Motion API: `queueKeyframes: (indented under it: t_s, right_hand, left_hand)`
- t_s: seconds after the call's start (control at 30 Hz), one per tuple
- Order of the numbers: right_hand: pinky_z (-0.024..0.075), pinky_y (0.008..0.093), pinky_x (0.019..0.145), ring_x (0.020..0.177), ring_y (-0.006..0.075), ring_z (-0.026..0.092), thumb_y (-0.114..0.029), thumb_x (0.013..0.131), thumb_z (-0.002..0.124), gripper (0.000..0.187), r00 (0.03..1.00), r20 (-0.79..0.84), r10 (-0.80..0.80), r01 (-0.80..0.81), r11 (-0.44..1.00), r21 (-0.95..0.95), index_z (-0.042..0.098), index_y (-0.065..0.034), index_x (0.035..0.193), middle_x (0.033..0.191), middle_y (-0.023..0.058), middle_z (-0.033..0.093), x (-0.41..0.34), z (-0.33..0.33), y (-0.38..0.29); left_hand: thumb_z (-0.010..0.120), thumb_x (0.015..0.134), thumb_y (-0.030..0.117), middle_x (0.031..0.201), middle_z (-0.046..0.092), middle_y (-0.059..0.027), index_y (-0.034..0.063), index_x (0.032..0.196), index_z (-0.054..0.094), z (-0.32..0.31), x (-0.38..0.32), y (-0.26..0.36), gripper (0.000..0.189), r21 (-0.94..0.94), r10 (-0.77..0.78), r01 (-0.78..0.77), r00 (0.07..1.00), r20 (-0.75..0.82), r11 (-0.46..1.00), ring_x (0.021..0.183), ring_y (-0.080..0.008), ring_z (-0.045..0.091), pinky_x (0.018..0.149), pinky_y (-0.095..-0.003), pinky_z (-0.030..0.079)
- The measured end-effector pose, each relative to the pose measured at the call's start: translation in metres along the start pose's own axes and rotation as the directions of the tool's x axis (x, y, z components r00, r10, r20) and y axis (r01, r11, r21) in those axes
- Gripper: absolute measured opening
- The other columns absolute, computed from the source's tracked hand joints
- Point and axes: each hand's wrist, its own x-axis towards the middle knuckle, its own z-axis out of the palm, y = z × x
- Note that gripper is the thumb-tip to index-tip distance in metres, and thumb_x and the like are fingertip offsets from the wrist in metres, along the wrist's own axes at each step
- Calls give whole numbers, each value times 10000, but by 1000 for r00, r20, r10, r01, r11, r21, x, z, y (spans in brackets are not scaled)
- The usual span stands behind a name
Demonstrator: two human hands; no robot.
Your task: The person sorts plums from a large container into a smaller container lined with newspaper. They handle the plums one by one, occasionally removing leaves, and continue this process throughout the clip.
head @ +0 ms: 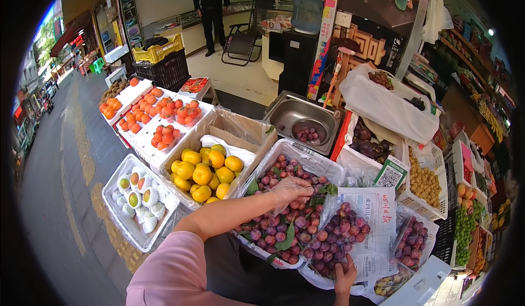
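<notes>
My left hand [290, 192], in a thin clear plastic glove, reaches over a plastic-lined crate [334, 167] of loose plums [301, 223] with green leaves. Its fingers are bunched among the fruit; whether they hold a plum is hidden. My right hand [345, 276], bare, grips the near edge of what looks like a clear plastic box [313, 265] heaped with plums [343, 228]. This box rests against the crate's right side, partly over a printed newspaper sheet [375, 220]. To its right, another clear box [411, 242] is filled with plums.
Left of the plums stand a carton [262, 136] of yellow persimmons, a white crate [123, 232] of net-wrapped fruit, and foam boxes [143, 140] of red-orange fruit. Behind is a steel sink [283, 111] with several plums. A printed code card [390, 173] stands right. A person [211, 11] stands indoors.
</notes>
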Motion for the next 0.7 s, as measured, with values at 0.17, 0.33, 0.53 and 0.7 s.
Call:
queueKeyframes:
  t_s: [0.17,0.33,0.53,0.7]
  right_hand:
    - [523,265,667,772,117,643,-33,937,691,629,999,7,32,-33,999,41,512,73,1530,953,87,716,4,2,4]
    - [537,273,677,767,128,650,-28,932,694,634,1000,-15,10,-10,999,31,513,70,1531,956,92,718,7,-7,22]
    - [556,288,685,785,134,664,-21,927,695,633,999,-16,-44,44,998,35,517,67,1528,976,108,732,7,-5,25]
    - [551,281,659,762,130,666,-26,925,689,628,998,-6,-56,56,998,-15,522,70,1523,952,107,736,7,-8,24]
  left_hand:
    - [796,989,214,1060,726,-66,61,1189,682,6,-14,6,277,-265,29,-51,996,-86,963,939,-199,746,833,-293,621]
    - [770,1005,224,1106,725,-98,88,1224,657,11,-33,-1,282,-406,-113,73,991,-76,911,1010,-232,742,866,-338,628]
    - [791,995,257,1068,729,-138,54,1204,654,-12,-17,-16,322,-393,-36,-14,992,-120,920,961,-229,739,790,-307,632]
    - [824,973,298,1049,729,-123,36,1226,668,-7,-23,-5,396,-388,-25,-43,985,-168,921,909,-211,731,760,-306,630]
